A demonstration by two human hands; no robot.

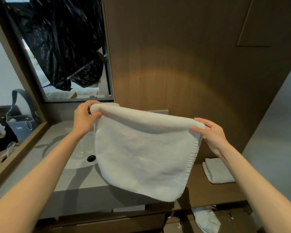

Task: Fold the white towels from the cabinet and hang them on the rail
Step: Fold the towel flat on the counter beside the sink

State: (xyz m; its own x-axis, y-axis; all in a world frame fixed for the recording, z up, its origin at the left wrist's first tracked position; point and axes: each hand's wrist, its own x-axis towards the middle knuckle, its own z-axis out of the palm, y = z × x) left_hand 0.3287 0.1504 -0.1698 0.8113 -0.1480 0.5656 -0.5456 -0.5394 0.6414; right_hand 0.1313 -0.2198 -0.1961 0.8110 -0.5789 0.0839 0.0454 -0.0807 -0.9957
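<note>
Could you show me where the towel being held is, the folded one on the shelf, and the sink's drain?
held towel (141, 157): head view, middle of the hanging cloth.
folded towel (217, 170): head view, its top face.
sink drain (91, 158): head view, its black centre.

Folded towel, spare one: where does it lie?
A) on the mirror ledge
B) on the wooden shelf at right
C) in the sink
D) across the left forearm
B: the folded towel lies on the wooden shelf, right of the held towel.
</note>
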